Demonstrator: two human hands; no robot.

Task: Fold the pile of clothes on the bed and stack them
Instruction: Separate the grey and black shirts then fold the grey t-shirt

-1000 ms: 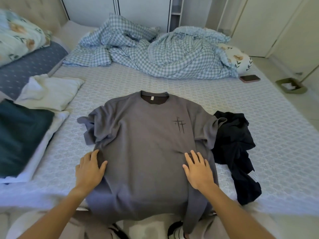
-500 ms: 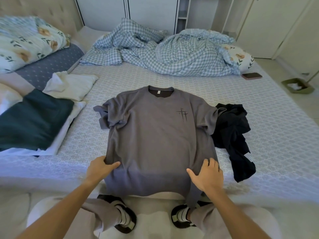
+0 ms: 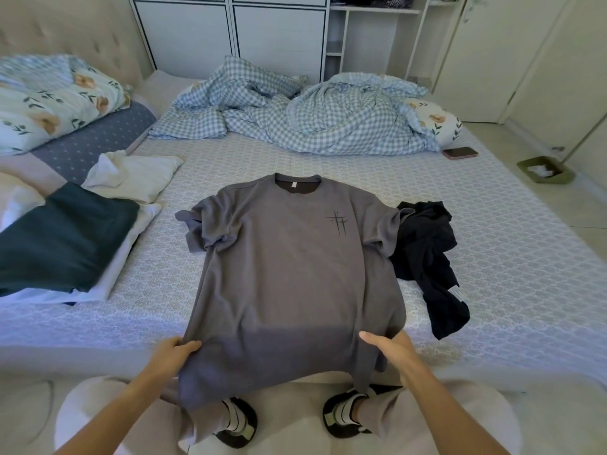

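The left hand (image 3: 172, 351) and right hand (image 3: 392, 351) each pinch a bottom corner of the grey cotton T-shirt (image 3: 292, 274) — thumbs on top, fingers tucked under the hem. The shirt lies front-up on the pale patterned bed sheet (image 3: 509, 257), hem hanging off its near edge. A crumpled black garment (image 3: 430, 254) touches the shirt's right sleeve — a folded dark green garment (image 3: 62, 238) sits well left of the shirt.
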